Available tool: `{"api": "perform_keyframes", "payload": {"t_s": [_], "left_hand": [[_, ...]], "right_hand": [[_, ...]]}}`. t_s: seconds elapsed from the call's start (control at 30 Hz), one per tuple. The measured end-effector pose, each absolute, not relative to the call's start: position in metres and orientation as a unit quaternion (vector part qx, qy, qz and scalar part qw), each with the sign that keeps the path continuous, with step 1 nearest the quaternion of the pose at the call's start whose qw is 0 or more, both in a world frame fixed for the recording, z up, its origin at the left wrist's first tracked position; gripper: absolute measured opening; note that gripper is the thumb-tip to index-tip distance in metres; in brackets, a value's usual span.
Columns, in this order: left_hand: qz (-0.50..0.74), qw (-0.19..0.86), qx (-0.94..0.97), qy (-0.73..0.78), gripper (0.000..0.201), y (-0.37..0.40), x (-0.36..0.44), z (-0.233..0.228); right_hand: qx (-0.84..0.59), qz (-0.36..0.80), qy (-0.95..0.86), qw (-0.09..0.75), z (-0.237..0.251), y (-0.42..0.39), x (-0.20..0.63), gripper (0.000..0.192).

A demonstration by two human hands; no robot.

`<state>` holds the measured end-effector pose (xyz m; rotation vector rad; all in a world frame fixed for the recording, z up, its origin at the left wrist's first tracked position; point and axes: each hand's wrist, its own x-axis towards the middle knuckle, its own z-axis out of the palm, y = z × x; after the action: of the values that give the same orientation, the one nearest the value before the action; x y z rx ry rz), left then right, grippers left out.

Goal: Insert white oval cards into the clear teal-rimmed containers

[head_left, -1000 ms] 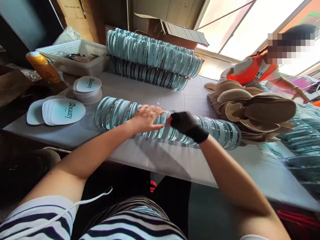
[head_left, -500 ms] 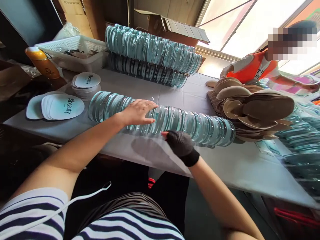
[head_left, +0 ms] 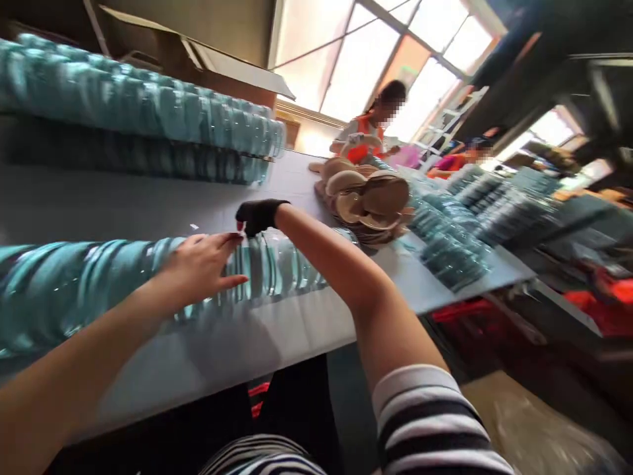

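Sorting step: left hand [head_left: 200, 267], fingers spread flat on disc row [head_left: 99, 277]; gloved right hand [head_left: 258, 216], at 1 o'clock, seemingly curled onto it. Next: separating discs.

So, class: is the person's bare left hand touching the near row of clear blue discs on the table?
Touching. The head view shows the left hand lying flat on the near row of discs, fingers spread across their edges with no gap visible.

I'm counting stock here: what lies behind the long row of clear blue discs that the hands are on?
Behind the near row of discs is bare table, then two more disc rows stacked one on the other. Anything behind that stack is hidden.
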<state>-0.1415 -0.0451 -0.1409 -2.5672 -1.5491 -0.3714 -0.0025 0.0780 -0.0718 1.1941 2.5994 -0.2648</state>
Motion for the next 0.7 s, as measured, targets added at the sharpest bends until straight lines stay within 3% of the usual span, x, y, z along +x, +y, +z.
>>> {"api": "perform_keyframes", "payload": {"t_s": [0.1, 0.2, 0.3, 0.47, 0.6, 0.7], "left_hand": [[-0.111, 0.080, -0.854, -0.502, 0.076, -0.041, -0.145, -0.144], [-0.102, 0.100, -0.856, -0.497, 0.073, -0.048, -0.147, -0.143], [-0.108, 0.093, -0.855, -0.498, 0.067, -0.058, -0.151, -0.140], [-0.103, 0.058, -0.849, -0.516, 0.068, -0.069, -0.155, -0.131], [-0.094, 0.029, -0.852, -0.514, 0.074, -0.071, -0.156, -0.125], [-0.089, 0.014, -0.850, -0.520, 0.077, -0.071, -0.157, -0.123]], "right_hand": [[0.409, -0.122, 0.883, 0.194, -0.068, 0.077, -0.004, 0.022], [0.400, -0.158, 0.885, 0.180, -0.071, 0.072, -0.002, 0.035], [0.373, -0.150, 0.908, 0.114, -0.078, 0.064, 0.001, 0.043], [0.320, -0.013, 0.947, 0.013, -0.078, 0.035, 0.017, 0.025], [0.291, -0.057, 0.953, -0.058, -0.084, -0.002, 0.042, 0.019], [0.307, -0.083, 0.943, -0.102, -0.116, -0.045, 0.059, 0.015]]}}
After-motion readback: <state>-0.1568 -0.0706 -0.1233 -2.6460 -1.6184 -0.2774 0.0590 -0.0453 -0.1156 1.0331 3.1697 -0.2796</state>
